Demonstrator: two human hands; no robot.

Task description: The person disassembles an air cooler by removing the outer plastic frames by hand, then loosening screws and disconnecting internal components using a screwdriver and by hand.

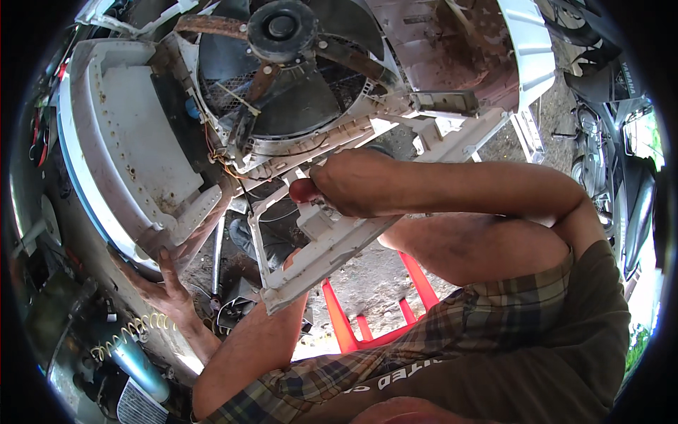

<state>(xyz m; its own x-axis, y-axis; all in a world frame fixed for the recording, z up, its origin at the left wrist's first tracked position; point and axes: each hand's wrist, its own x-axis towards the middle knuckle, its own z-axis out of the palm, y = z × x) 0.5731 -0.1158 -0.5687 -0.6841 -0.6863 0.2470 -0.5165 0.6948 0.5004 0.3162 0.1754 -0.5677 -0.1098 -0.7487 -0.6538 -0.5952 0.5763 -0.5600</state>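
Note:
My left hand [171, 297] grips the lower corner of a curved white panel [152, 134] with a blue outer edge, thumb on its inner side and fingers behind it. My right hand [359, 182] is closed in a fist around a tool with a rounded red handle [305, 190]; the rest of that tool is mostly hidden by the fist. It is over a long, dirty white plastic frame [318, 267] that slants across above my knees. Beyond stands a black-bladed fan [293, 99] with a round hub, in a grimy white shroud joined to the panel.
Thin wires [224, 168] hang between panel and fan. A stained white housing [526, 46] stands far right, with a motorcycle [600, 134] beyond. Red plastic legs [341, 318] show between my knees. At lower left lie a yellow coiled hose [141, 326] and a blue-green cylinder [141, 367].

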